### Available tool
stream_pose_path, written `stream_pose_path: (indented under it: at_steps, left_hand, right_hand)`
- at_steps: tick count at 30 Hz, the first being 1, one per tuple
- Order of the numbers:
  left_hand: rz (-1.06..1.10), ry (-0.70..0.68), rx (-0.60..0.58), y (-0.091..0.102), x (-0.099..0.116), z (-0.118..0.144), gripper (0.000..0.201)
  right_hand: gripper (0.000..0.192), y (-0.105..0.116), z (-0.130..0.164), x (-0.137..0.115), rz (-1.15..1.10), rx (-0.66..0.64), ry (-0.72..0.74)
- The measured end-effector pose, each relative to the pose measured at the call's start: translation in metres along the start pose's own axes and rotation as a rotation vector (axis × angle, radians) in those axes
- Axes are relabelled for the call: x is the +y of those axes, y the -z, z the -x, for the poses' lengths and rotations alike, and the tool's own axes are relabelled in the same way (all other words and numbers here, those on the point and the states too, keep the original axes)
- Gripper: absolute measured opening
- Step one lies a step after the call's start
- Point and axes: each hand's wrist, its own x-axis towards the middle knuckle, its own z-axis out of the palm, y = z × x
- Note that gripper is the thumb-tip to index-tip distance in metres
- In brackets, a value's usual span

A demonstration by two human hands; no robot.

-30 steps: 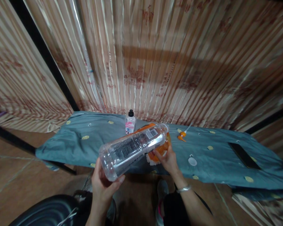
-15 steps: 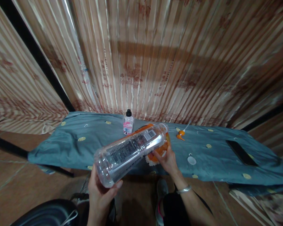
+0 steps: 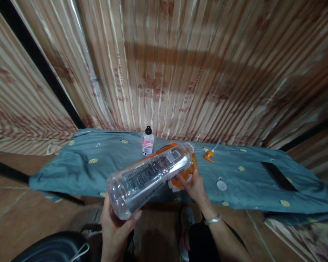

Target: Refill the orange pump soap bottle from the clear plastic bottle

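Head view showed the left hand [image 3: 114, 229] wrapped around the bottom of a big clear plastic bottle [image 3: 150, 174], which lay tipped on its side with its open mouth pointing to two o'clock, over the near edge of the blue cloth [image 3: 79, 163]. The right hand [image 3: 194, 187] pinched an orange and white cloth [image 3: 180, 181] against the bottle's neck, so the wiping looked only partly done. The bottle looked empty and see-through, with a black printed label and a barcode, and its white cap [image 3: 221, 185] lay on the blue cloth at three o'clock from that hand.
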Motion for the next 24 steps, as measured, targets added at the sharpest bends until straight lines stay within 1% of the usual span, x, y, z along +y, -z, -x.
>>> stream_pose_path:
  at_steps: [4,8,12,16,21,24]
  left_hand:
    - [0.011,-0.005,-0.002,-0.002,0.002,0.001,0.085]
    - [-0.013,-0.017,0.006,-0.003,0.001,0.001,0.082]
    - [-0.001,-0.02,-0.01,0.001,-0.001,-0.001,0.079]
    - [-0.003,-0.013,-0.023,0.006,-0.005,-0.003,0.076]
    - [-0.024,-0.02,0.008,0.008,-0.008,-0.002,0.079]
    - [-0.029,-0.009,0.01,0.008,-0.008,-0.001,0.082]
  right_hand:
    - [0.064,0.0,0.0,-0.001,0.006,-0.001,-0.028]
    - [0.061,0.0,0.0,-0.001,0.0,0.013,-0.016]
    - [0.059,0.0,0.0,-0.002,-0.012,0.026,-0.006]
    - [0.061,0.0,0.0,-0.005,-0.021,0.003,-0.028]
    - [0.061,0.001,0.0,-0.005,-0.028,-0.023,-0.028]
    - [0.063,0.0,0.0,-0.003,-0.017,-0.012,-0.029]
